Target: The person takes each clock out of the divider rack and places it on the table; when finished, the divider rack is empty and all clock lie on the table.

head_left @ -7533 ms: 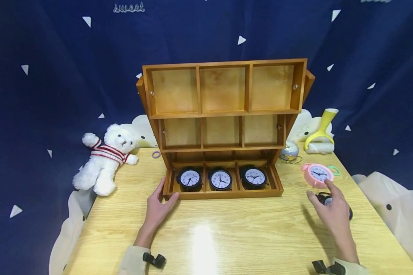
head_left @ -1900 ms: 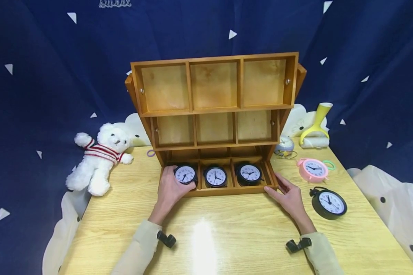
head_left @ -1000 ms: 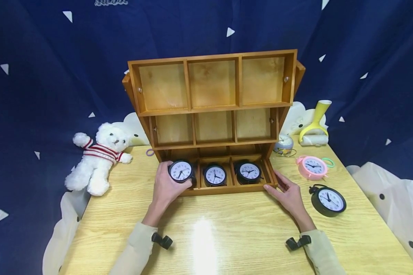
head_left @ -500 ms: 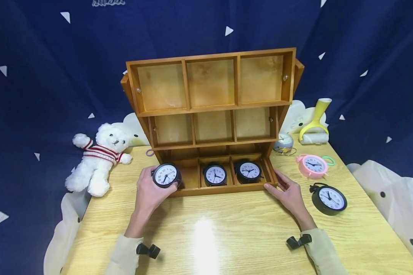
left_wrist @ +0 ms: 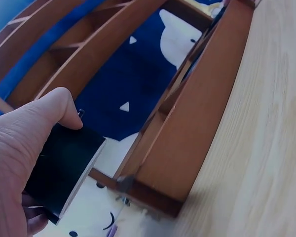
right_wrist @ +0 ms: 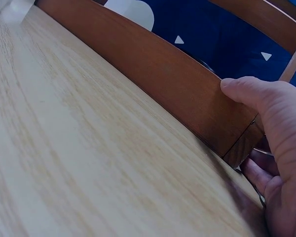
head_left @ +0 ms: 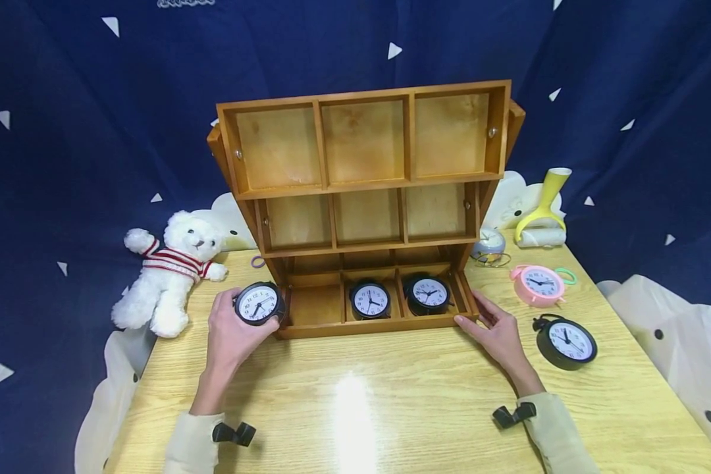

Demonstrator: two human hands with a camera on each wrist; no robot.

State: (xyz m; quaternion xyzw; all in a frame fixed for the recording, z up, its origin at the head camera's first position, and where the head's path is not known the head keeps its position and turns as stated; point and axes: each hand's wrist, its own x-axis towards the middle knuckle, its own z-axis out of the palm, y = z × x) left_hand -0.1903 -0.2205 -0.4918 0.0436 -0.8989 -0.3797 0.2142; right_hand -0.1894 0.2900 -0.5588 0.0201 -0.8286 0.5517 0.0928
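My left hand (head_left: 231,336) grips a black alarm clock (head_left: 258,303) just left of the wooden organizer's bottom tier. In the left wrist view the clock (left_wrist: 64,168) shows its dark side between thumb and fingers. My right hand (head_left: 498,336) holds the front right corner of the wooden organizer (head_left: 385,327), thumb on the front rail and fingers round the side; the right wrist view shows the thumb on its edge (right_wrist: 187,89). Two more black clocks sit in the bottom tier, one in the middle compartment (head_left: 370,300) and one in the right (head_left: 428,293). The left compartment (head_left: 314,306) is bare.
The organizer's two upper tiers (head_left: 364,191) lean up behind. A white teddy bear (head_left: 174,270) lies at left. To the right are a black clock (head_left: 567,342), a pink clock (head_left: 539,286), a pale clock (head_left: 490,243), a green ring (head_left: 566,276) and a yellow lint roller (head_left: 544,210).
The right hand came from beside the right-hand black clock to the organizer's corner. The left hand took the black clock from the left compartment and moved it left, outside the organizer.
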